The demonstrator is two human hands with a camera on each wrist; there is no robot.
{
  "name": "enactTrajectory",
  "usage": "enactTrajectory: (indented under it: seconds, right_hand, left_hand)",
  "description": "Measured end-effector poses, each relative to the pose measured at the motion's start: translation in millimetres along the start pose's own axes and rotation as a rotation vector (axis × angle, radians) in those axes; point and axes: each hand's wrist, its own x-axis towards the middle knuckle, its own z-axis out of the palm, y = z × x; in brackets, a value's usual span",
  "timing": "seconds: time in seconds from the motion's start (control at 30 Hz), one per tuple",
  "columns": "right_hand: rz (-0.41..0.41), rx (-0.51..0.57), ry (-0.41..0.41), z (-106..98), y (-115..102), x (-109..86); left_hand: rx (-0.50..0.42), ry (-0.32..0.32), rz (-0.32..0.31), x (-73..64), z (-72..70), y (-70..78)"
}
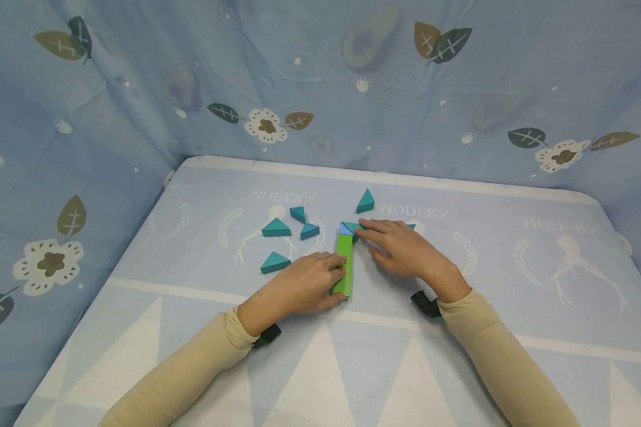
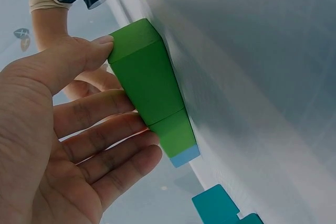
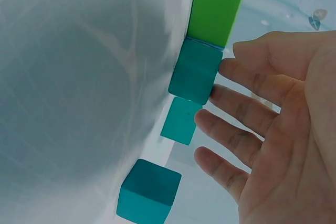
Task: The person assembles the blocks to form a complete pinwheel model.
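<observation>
Two green blocks lie end to end on the table, with a light blue triangular block at their far end and a teal triangular block against that. My left hand lies along the left side of the green blocks. In the left wrist view, its thumb touches the near end of the nearer green block, and its fingertips lie along the side. My right hand has loosely extended fingers. In the right wrist view, its fingertips are right at the teal block beside the green one.
Several teal triangular blocks lie loose left of the green row, among them one farther off and one nearer. Another teal triangular block lies beyond the row. A teal corner shows behind my right hand. Patterned cloth hangs behind the table.
</observation>
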Motion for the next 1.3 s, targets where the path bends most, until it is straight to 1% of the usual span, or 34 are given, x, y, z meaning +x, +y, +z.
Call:
enactTrajectory:
  seconds: [0.17,0.33,0.5,0.67,1.03,1.17,1.23,1.3]
  right_hand:
    - [-0.01,0.007,0.024,2,0,-0.1]
    - [-0.047,0.007,0.062,5,-1,1.2]
    - [-0.059,-0.005,0.046,6,-4,2.2]
    - [-0.061,-0.007,0.05,7,-5,2.0]
    - [-0.044,-0.013,0.037,11,-8,3.5]
    - [-0.053,-0.001,0.04,7,-7,2.4]
    - [-0.044,0.007,0.05,2,-3,0.1]
    - [-0.017,0.014,0.063,-7,4,-4.2]
  left_hand:
    - [-0.001,0.008,0.009,0.8,0.4,0.0]
    - [0.003,0.01,0.016,1.2,0.0,0.3]
    - [0.002,0.008,0.022,1.8,-0.8,0.5]
    - [0.005,0.001,0.02,2.2,-1.6,0.9]
    - [0.005,0.005,0.017,1.0,0.0,1.2]
    - [0.006,0.007,0.013,-0.1,0.1,1.1]
    - [0.005,0.007,0.009,-0.4,0.1,1.2]
    - [0.0,0.008,0.007,-0.3,0.5,1.2]
